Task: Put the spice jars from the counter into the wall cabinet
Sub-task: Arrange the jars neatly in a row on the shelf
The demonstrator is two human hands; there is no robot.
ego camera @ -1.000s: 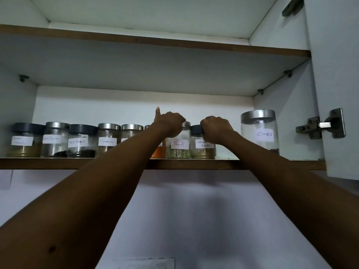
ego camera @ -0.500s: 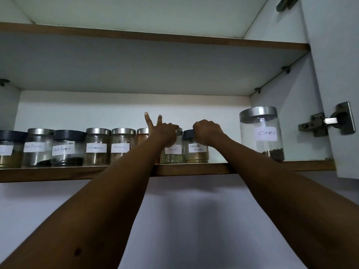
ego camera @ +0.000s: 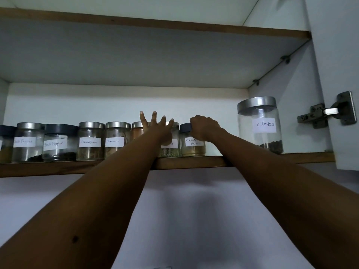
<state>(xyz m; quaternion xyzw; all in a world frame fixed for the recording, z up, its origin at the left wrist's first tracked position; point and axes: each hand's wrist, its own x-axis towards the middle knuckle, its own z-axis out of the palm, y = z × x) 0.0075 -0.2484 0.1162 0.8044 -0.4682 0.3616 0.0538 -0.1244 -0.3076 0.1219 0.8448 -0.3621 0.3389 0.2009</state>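
A row of labelled spice jars stands on the lower shelf (ego camera: 252,160) of the open wall cabinet. My left hand (ego camera: 158,128) is spread, fingers straight, in front of the fennel jar (ego camera: 171,150), which it partly hides. My right hand (ego camera: 204,127) curls round the dark lid of the coriander powder jar (ego camera: 192,147). To the left stand two cinnamon jars (ego camera: 90,141), a black pepper jar (ego camera: 58,144) and another pepper jar (ego camera: 28,142). An orange spice jar (ego camera: 137,131) shows behind my left hand.
A taller cloves jar (ego camera: 260,125) stands at the shelf's right end, with a gap between it and the coriander jar. The open cabinet door (ego camera: 340,55) and its hinge (ego camera: 328,111) are at the right. An upper shelf (ego camera: 155,24) runs overhead.
My left hand has let go of the fennel jar's lid and spread its fingers. My right hand stays on the coriander powder jar. The view has shifted slightly.
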